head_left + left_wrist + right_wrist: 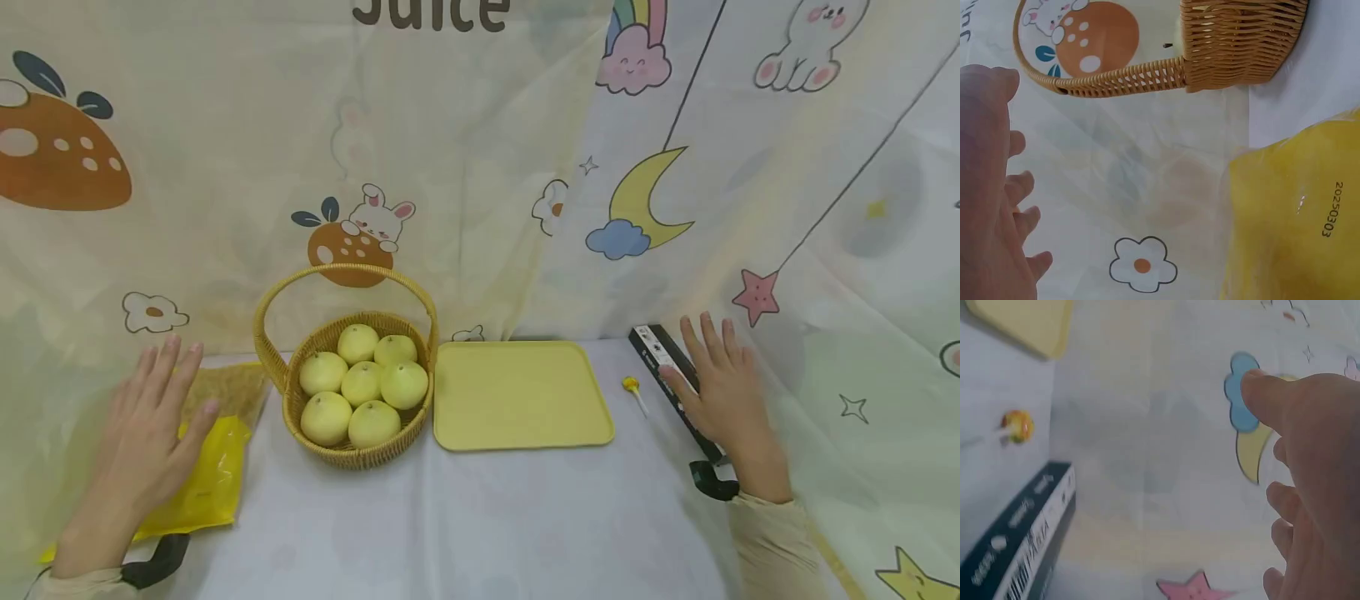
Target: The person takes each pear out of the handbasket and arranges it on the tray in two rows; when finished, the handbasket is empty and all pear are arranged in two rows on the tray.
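Observation:
My left hand [138,437] hovers with spread fingers over a yellow plastic bag [213,479] at the left, holding nothing. The bag bears a printed date in the left wrist view, and its upper part shows brown contents in the head view. On the other side, my right hand [723,400], fingers apart, overlaps a long black box [670,358] with a white label. A lollipop [631,384] with a yellow and red wrapper lies just left of that box. Between the hands stand a wicker basket [360,457] of several pale green round fruits [362,382] and a yellow tray [522,396].
A white cloth [420,533] covers the table. Behind it hangs a printed curtain [480,183] with cartoon rabbits, a moon and stars. The basket's tall arched handle [345,268] rises in front of the curtain, left of the tray.

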Demonstrator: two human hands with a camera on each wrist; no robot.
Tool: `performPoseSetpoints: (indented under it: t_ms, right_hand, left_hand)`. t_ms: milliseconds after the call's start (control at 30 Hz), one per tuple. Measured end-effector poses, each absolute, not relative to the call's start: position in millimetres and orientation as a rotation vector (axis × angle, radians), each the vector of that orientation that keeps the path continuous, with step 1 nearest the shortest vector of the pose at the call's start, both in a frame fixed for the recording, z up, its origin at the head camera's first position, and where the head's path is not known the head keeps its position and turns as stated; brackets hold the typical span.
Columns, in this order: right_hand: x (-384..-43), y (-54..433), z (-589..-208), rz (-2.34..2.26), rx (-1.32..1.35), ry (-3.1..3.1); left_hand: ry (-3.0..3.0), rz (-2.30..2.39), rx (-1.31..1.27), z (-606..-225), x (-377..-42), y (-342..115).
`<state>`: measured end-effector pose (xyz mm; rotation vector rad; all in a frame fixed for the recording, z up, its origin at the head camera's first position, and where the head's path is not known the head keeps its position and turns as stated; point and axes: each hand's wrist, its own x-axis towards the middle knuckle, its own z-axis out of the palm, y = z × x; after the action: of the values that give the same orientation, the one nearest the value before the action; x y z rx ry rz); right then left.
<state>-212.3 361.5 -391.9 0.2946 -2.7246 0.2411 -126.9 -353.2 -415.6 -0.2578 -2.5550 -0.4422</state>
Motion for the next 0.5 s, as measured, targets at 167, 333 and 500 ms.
performPoseSetpoints:
  t_ms: [167,333,500]
  right_hand:
    - [-222,327,-398,0.397,0.492,-2.681]
    - [-234,264,-406,0.8,0.758,-2.609]
    - [-240,187,-419,1.192,0.922,-2.589]
  left_hand:
    - [-2.5,-0.556,-0.328,-422,-132,-346]
    - [-2.466,-0.81,-0.402,-432,-141,-332]
    - [-2.484,-1.017,-0.368,-445,-149,-312]
